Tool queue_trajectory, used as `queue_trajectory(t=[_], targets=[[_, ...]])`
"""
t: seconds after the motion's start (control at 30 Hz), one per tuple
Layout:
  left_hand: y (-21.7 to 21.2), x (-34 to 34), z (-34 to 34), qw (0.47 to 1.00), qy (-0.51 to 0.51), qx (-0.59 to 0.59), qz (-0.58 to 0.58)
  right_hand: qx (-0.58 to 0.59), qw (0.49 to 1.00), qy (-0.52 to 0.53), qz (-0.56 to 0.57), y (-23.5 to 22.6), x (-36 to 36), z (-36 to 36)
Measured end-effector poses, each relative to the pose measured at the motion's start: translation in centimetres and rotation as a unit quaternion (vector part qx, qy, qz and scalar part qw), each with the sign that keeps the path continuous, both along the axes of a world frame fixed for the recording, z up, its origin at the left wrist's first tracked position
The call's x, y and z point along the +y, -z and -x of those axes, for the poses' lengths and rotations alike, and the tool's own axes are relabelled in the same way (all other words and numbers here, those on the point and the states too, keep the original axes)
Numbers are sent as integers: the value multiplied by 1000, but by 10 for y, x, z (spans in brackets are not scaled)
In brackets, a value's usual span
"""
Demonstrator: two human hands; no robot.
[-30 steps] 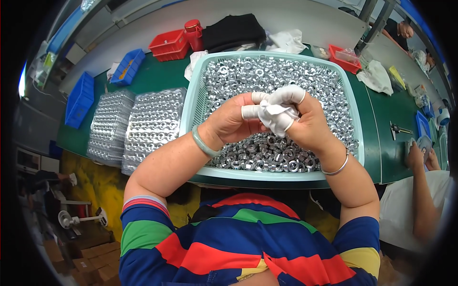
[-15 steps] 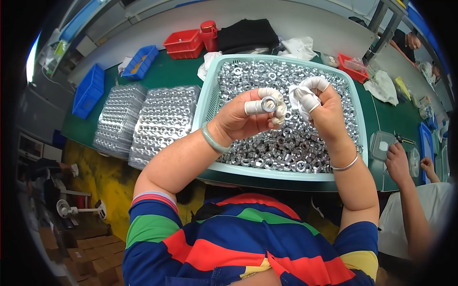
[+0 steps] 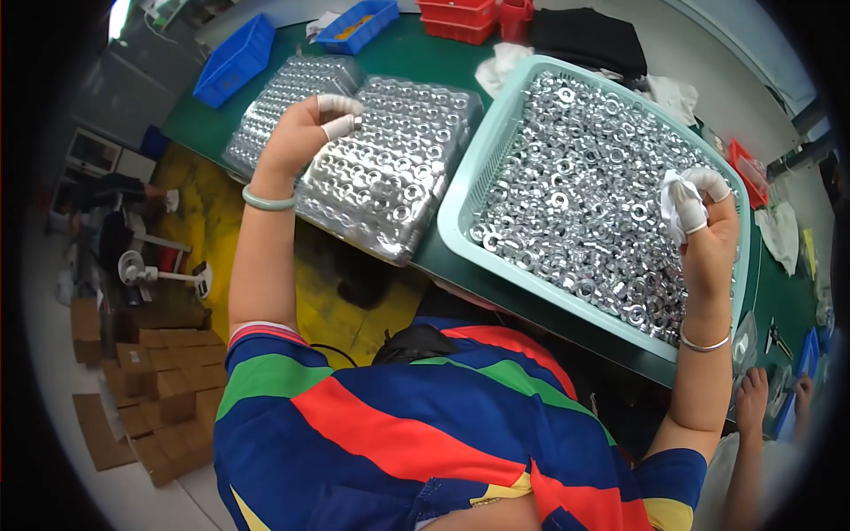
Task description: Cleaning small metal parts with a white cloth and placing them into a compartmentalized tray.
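My left hand (image 3: 299, 142), with white finger cots on thumb and forefinger, pinches a small metal nut (image 3: 358, 122) above the stacked clear plastic trays. The nearer stack (image 3: 376, 221) shows rows of shiny nuts in its pockets; a second tray stack (image 3: 288, 93) stands at its left. My right hand (image 3: 714, 239), also in finger cots, grips a crumpled white cloth (image 3: 671, 208) over the right side of the pale green basket (image 3: 456, 208). Loose silver nuts (image 3: 584, 195) fill that basket.
Behind the trays are a blue bin (image 3: 235, 60), another blue bin (image 3: 359, 26) with yellowish contents, red bins (image 3: 458, 19) and black fabric (image 3: 589, 40). A co-worker's hand (image 3: 753, 398) is at the right. Cardboard boxes (image 3: 164, 380) lie on the floor at left.
My left hand has moved left with the nut, from over the basket to above the trays. My right hand still holds the cloth, now farther from my left. The view has swung left.
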State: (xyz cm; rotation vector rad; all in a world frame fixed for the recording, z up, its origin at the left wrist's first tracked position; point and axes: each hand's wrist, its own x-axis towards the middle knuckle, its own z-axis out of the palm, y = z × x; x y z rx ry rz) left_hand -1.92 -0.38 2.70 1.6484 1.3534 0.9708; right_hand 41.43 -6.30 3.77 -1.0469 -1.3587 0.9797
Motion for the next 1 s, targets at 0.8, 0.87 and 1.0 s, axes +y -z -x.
queue_trajectory(t=[0.8,0.87,1.0], targets=[[46,-23,55,834,-81,541,-76,-54,997,37,-31,8,8,8],[15,-21,-10,861,-54,485,-143,-19,999,33,-23,13,16,4],[-10,-7,-120,910,202,251,-260,-13,999,11,-29,11,17,-16]])
